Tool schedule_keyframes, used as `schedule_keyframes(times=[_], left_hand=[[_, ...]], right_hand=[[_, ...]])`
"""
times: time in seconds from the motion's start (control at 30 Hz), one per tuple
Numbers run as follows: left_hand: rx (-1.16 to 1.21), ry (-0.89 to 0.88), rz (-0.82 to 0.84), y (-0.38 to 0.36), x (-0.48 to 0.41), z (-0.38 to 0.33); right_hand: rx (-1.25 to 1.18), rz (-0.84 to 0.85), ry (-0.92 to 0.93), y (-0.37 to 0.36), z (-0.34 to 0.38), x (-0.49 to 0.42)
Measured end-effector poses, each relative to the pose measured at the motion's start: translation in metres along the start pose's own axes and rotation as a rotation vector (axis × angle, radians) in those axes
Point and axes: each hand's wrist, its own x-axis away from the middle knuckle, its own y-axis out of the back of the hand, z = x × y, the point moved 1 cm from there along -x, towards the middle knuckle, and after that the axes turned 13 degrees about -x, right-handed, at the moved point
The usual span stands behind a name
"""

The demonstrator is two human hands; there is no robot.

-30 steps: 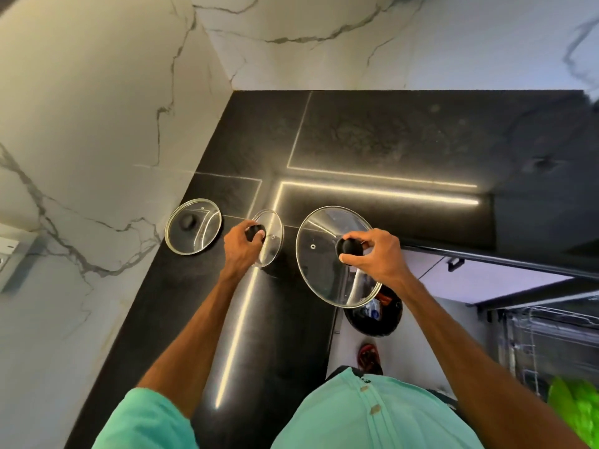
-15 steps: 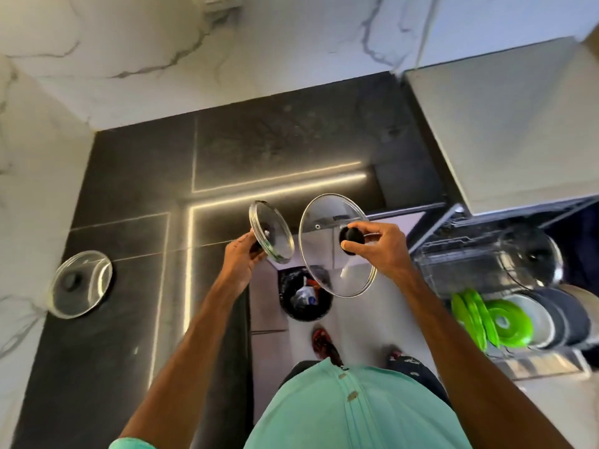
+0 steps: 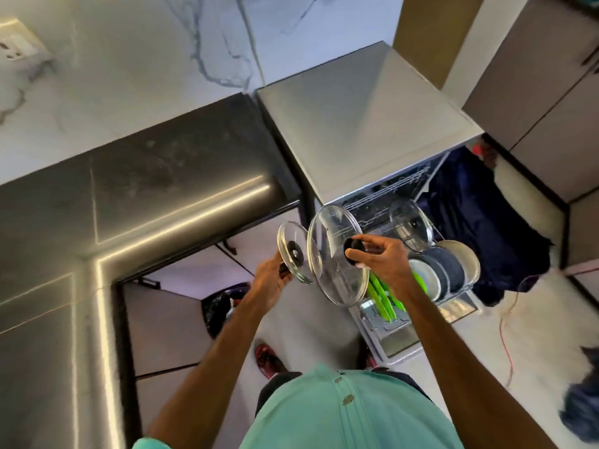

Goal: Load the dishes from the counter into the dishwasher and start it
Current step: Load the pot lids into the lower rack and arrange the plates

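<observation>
We are holding both by their knobs (image 3: 354,251): right hand (image 3: 385,260) fingers (image 3: 368,239) pinching the large glass lid (image 3: 330,231), left hand (image 3: 269,280) gripping the small lid (image 3: 291,244); rigid, fragile, slippery glass.

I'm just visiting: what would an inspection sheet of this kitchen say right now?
Surface: dark glossy counter.
Job's things: small lid and large lid held in the air; rack holds a third lid, green plates, dark dishes.
Clutter: blue cloth on the floor.
Hands: left hand holds the small lid; right hand's fingers pinch the large lid's knob.
Cables: red cable on the floor.
Surroundings: marble wall, socket, bin, open dishwasher.
</observation>
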Motion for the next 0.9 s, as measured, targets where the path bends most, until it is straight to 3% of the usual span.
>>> schedule_keyframes(times=[0.23, 0.37, 0.53, 0.77, 0.9], left_hand=[[-0.026, 0.02, 0.04, -0.107, 0.002, 0.009], [0.059, 0.054, 0.119, -0.131, -0.009, 0.003], [0.149, -0.026, 0.449, -0.148, -0.042, -0.012], [-0.007, 0.064, 0.382, -0.175, -0.1, -0.042], [-0.145, 0.155, 0.484, -0.183, -0.128, -0.061]], right_hand=[[-0.366, -0.096, -0.154, 0.111, 0.012, -0.01], [-0.508, -0.061, -0.14, 0.141, 0.023, -0.02], [-0.646, -0.03, -0.161, 0.165, 0.024, -0.038], [-0.726, -0.06, -0.154, 0.171, 0.019, -0.083], [-0.736, -0.092, -0.159, 0.158, 0.021, -0.111]])
